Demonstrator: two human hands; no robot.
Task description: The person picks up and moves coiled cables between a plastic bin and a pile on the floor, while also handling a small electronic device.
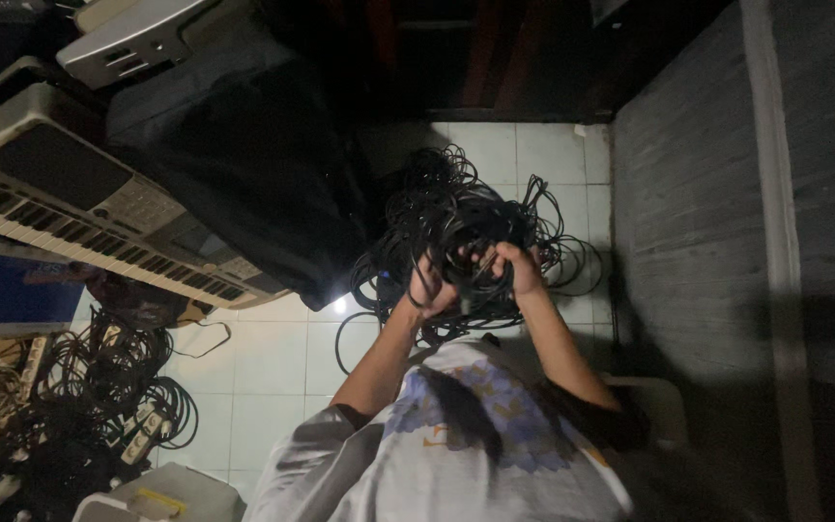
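Head view: both hands' grip closed around black cable coil.

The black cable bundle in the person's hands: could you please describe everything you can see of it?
The black cable bundle is a thick tangle of thin, dark, rubbery-looking cords wound into loose overlapping loops. It is held up above the pale tiled floor, with stray loops spilling out on all sides and hanging lower at the left. The left hand and the right hand both grip it from below, fingers closed around strands near its middle. Any plugs or ends are too dim to make out.
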